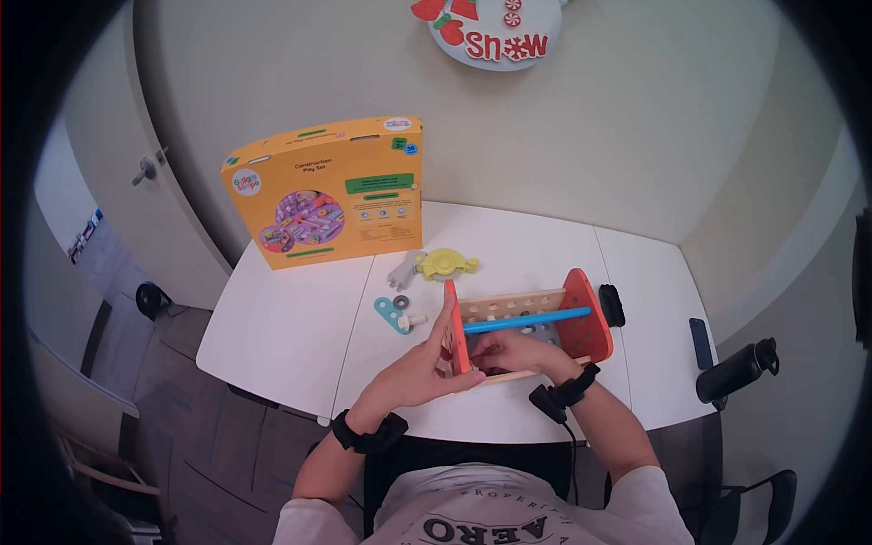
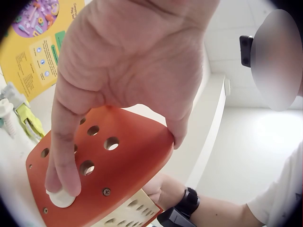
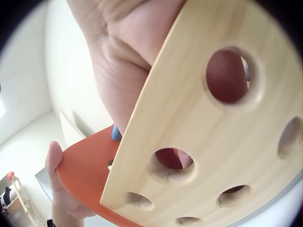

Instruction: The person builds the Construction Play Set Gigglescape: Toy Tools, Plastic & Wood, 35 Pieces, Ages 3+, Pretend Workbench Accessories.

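Note:
A toy toolbox with orange end panels (image 1: 589,318), pale wooden sides with holes (image 3: 189,113) and a blue rod handle (image 1: 545,318) stands before me. My left hand (image 1: 413,371) holds its left end panel, thumb at the panel's edge. In the left wrist view, its fingertips press on a white round bolt head (image 2: 62,198) set against the orange panel (image 2: 128,146). My right hand (image 1: 520,352) reaches inside the toolbox under the rod, fingers bent close to the inner face of that panel. Its fingertips are mostly hidden, and I cannot tell what they hold.
Beyond the toolbox lie a yellow-green toy saw (image 1: 445,263) and a grey toy piece (image 1: 406,271). Left of it are a teal holed strip (image 1: 389,313), a grey ring (image 1: 401,302) and a white bolt (image 1: 413,322). A yellow box (image 1: 327,195), phone (image 1: 699,343) and black bottle (image 1: 738,371) stand farther out.

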Demonstrator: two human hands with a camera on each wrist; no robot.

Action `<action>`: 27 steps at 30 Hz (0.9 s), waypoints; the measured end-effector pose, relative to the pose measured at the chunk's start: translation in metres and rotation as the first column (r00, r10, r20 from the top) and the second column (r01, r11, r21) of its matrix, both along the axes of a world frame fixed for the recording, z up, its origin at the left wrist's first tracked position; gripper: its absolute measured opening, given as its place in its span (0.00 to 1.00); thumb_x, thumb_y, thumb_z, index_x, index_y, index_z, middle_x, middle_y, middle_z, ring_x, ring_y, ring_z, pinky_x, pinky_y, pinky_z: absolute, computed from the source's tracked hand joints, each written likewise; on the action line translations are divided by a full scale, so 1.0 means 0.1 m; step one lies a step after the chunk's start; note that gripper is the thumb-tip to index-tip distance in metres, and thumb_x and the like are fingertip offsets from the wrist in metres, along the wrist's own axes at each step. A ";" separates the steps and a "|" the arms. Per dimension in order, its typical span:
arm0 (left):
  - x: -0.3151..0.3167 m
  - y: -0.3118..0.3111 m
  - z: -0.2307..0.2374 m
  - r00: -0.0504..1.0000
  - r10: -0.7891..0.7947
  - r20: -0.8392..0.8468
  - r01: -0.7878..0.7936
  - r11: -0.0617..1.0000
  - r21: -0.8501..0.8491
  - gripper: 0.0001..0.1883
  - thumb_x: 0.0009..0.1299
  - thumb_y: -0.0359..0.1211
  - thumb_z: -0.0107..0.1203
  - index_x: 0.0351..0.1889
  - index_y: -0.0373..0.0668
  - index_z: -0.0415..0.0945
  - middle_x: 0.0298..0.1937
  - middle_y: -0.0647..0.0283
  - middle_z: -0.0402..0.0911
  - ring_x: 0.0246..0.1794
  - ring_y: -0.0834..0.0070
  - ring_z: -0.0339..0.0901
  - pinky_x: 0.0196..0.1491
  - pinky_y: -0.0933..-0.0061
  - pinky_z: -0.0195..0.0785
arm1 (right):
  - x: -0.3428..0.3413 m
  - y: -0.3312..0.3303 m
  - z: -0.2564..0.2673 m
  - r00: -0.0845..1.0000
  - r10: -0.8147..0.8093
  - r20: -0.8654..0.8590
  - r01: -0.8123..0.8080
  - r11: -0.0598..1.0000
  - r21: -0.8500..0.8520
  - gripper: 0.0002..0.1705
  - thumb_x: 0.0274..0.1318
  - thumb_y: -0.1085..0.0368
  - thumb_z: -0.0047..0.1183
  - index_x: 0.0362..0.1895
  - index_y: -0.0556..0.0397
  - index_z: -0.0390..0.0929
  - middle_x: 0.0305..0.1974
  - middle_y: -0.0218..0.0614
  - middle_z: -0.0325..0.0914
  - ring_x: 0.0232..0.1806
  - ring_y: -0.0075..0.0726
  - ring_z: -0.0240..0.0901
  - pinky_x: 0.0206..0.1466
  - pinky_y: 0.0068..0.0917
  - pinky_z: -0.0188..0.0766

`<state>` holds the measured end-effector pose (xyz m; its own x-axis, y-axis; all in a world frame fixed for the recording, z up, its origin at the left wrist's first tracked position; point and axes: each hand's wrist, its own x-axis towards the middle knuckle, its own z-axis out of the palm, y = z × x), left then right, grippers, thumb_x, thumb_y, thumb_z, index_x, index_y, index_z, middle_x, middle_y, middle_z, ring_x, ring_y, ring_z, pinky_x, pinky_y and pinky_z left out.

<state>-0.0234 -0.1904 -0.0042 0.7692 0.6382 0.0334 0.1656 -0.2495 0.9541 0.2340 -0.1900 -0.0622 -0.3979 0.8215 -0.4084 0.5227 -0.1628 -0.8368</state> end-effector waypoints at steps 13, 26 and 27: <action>0.00 0.00 -0.04 1.000 -0.018 0.024 0.018 1.000 -0.025 0.66 0.74 0.38 0.69 0.86 0.53 0.15 0.56 0.46 0.80 0.47 0.65 0.85 0.51 0.63 0.85 | -0.05 -0.01 0.00 0.998 0.033 0.058 -0.040 0.990 0.139 0.15 0.76 0.60 0.55 0.42 0.59 0.86 0.33 0.34 0.86 0.34 0.26 0.80 0.41 0.28 0.78; 0.00 -0.01 -0.04 1.000 -0.011 0.022 0.011 1.000 -0.010 0.66 0.74 0.38 0.69 0.86 0.55 0.14 0.52 0.45 0.81 0.45 0.65 0.86 0.49 0.64 0.85 | -0.05 0.04 -0.32 0.988 0.003 -0.156 0.048 0.946 0.321 0.20 0.76 0.54 0.55 0.54 0.59 0.81 0.41 0.43 0.86 0.40 0.39 0.81 0.45 0.38 0.77; 0.00 -0.01 -0.05 1.000 -0.005 0.012 0.005 1.000 -0.004 0.66 0.74 0.37 0.69 0.86 0.55 0.14 0.52 0.45 0.81 0.45 0.65 0.86 0.49 0.64 0.85 | -0.03 0.05 -0.32 0.995 0.043 -0.091 -0.011 0.944 0.329 0.20 0.76 0.54 0.55 0.54 0.60 0.81 0.42 0.43 0.86 0.40 0.39 0.81 0.46 0.38 0.77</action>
<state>-0.0238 -0.1912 -0.0090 0.7719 0.6344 0.0402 0.1525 -0.2463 0.9571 0.2310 -0.1849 -0.0940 -0.4458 0.8918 -0.0774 0.4384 0.1421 -0.8875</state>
